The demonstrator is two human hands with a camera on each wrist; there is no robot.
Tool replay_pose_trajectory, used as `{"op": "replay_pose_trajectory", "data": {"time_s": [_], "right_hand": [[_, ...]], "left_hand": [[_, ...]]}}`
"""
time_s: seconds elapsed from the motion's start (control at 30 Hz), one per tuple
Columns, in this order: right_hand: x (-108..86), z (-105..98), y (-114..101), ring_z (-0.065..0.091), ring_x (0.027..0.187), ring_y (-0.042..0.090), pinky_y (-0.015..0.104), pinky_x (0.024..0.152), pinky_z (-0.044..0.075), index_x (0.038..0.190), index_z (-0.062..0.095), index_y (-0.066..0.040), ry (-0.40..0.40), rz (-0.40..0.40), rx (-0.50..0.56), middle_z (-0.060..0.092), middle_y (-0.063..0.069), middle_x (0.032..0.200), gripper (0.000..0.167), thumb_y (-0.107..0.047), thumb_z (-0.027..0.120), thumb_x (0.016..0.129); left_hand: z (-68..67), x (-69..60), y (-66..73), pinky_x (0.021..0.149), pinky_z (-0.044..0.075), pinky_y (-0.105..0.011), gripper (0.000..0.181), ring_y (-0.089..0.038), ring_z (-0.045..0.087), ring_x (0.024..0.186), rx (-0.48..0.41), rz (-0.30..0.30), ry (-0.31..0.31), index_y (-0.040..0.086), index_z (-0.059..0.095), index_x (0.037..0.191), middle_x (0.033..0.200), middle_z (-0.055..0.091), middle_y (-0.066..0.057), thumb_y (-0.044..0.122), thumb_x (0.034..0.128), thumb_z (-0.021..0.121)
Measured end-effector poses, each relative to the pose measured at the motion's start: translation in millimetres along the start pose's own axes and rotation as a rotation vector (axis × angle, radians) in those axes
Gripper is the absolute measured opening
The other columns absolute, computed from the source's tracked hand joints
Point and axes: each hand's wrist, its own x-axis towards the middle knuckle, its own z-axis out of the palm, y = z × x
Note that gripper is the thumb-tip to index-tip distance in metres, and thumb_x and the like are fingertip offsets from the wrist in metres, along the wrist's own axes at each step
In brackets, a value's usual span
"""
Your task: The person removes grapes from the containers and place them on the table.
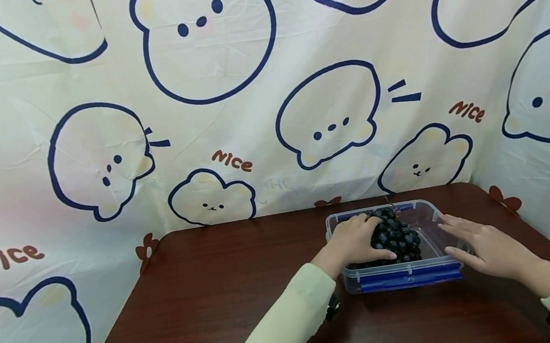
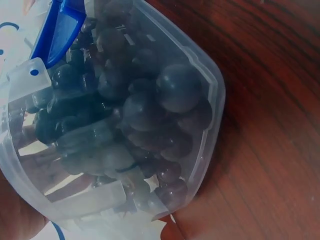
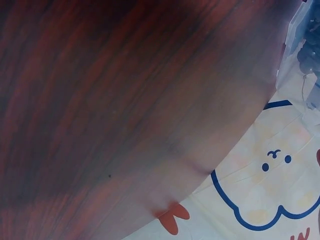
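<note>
On the table (image 1: 216,287), lower right of the frame, a clear box (image 1: 409,278) could slide if pushed unevenly. The fingers of the right hand (image 1: 491,247) lie straight at its right rim. The left hand (image 1: 353,241) covers part of the dark grapes (image 1: 401,239) inside; whether its fingers grip is unclear. Squeezing hard could burst some.

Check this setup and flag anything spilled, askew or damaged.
Nothing stands out as spilled or damaged. The grapes are bunched toward the left of the clear container, leaving its right part bare, a bit lopsided but hardly odd. The container sits flat on the table.
</note>
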Motion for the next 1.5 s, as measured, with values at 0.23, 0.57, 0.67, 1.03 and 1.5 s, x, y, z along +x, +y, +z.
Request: {"op": "replay_pose_trajectory", "data": {"time_s": [0.23, 0.57, 0.67, 1.03, 1.5], "right_hand": [[-2.0, 0, 1, 0.055, 0.116, 0.041, 0.057, 0.089, 0.047, 0.128, 0.062, 0.0, 0.018, -0.016, -0.005, 0.052, 0.02, 0.137, 0.054, -0.031, 0.073, 0.085], [-2.5, 1, 2, 0.055, 0.116, 0.041, 0.058, 0.088, 0.047, 0.128, 0.061, 0.0, 0.024, -0.019, 0.003, 0.053, 0.02, 0.137, 0.054, -0.03, 0.074, 0.085], [-2.5, 1, 2, 0.056, 0.115, 0.041, 0.058, 0.087, 0.047, 0.128, 0.061, 0.0, 0.026, -0.012, -0.001, 0.053, 0.02, 0.137, 0.054, -0.03, 0.074, 0.084], [-1.6, 0, 0, 0.057, 0.112, 0.044, 0.061, 0.08, 0.049, 0.127, 0.062, 0.001, 0.028, -0.019, 0.009, 0.054, 0.023, 0.135, 0.055, -0.031, 0.074, 0.083], [-2.4, 1, 0, 0.057, 0.111, 0.045, 0.062, 0.081, 0.048, 0.129, 0.06, 0.0, 0.024, -0.017, 0.005, 0.053, 0.024, 0.135, 0.056, -0.031, 0.074, 0.084]], "left_hand": [[-0.1, 3.7, 5.6, 0.081, 0.052, -0.026, 0.086, -0.01, 0.055, 0.11, 0.049, -0.02, -0.009, 0.02, 0.047, 0.143, 0.129, 0.054, 0.003, 0.076, 0.0775, 0.057], [4.3, 9.0, 13.0, 0.069, 0.051, -0.025, 0.093, -0.01, 0.052, 0.098, 0.097, -0.056, -0.002, 0.019, 0.047, 0.138, 0.117, 0.053, 0.003, 0.079, 0.0688, 0.063], [4.7, 10.4, 17.1, 0.068, 0.051, -0.026, 0.093, -0.011, 0.053, 0.098, 0.123, -0.078, -0.01, 0.019, 0.047, 0.137, 0.117, 0.053, 0.002, 0.08, 0.0684, 0.062], [7.5, 12.8, 19.0, 0.068, 0.051, -0.026, 0.091, -0.012, 0.054, 0.099, 0.114, -0.112, -0.02, 0.019, 0.048, 0.135, 0.116, 0.053, 0.001, 0.08, 0.0677, 0.063], [2.2, 12.1, 17.0, 0.064, 0.051, -0.029, 0.091, -0.012, 0.057, 0.091, 0.054, -0.108, -0.066, 0.02, 0.046, 0.137, 0.113, 0.055, 0.0, 0.073, 0.0669, 0.071]]}}
